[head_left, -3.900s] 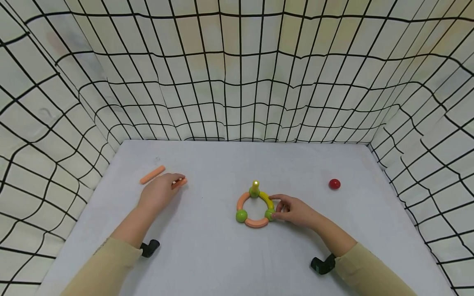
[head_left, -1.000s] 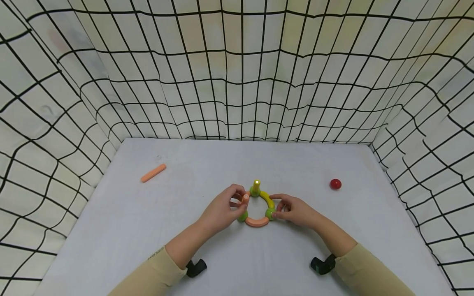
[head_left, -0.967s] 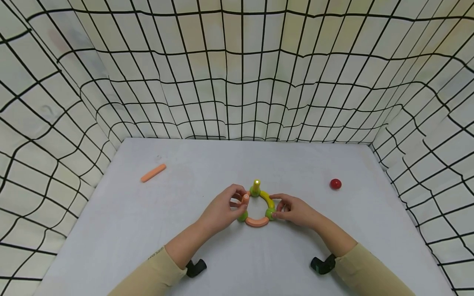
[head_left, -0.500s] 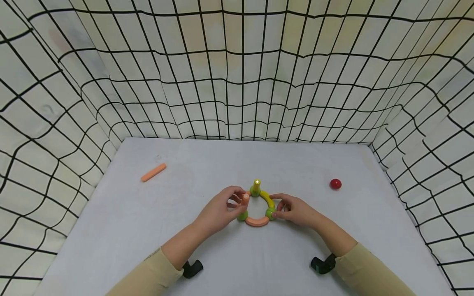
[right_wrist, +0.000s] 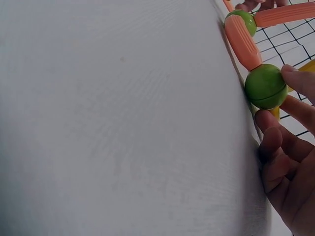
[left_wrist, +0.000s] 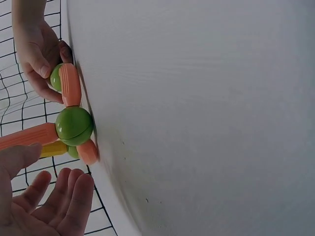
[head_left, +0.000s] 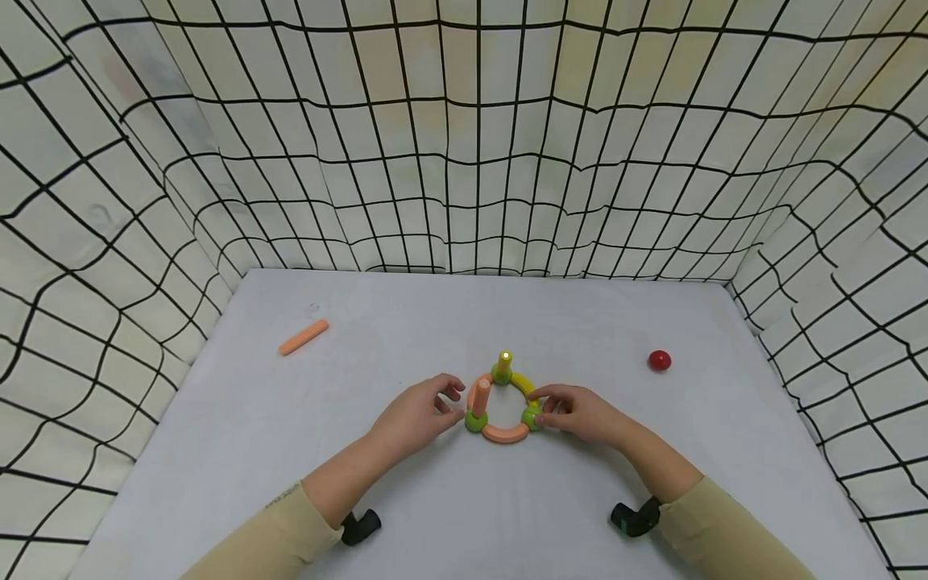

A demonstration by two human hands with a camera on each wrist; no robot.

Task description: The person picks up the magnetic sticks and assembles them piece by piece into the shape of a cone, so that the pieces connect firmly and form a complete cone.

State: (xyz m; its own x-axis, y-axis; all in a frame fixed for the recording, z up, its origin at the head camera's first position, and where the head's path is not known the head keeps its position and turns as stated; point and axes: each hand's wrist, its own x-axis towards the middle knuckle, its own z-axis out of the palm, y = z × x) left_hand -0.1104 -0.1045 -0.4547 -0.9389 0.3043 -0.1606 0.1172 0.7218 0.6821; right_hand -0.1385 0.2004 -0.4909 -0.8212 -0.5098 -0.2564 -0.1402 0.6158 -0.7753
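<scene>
A ring of curved orange pieces and a yellow curved piece, joined by green balls, lies mid-table. An orange stick stands upright in the left green ball. My left hand is just left of that stick, fingers spread and holding nothing; the left wrist view shows its thumb close by the stick. At the ring's right corner my right hand pinches the right green ball between thumb and fingers. A yellow stick rises from the back green ball.
A loose orange stick lies at the back left of the white table. Toward the right is a red ball. Black netting over pale walls borders the back and sides.
My left hand brought an orange stick from the left to the left green ball, then let go and drew back slightly left. The stick now stands alone. My right hand stays at its ball.
</scene>
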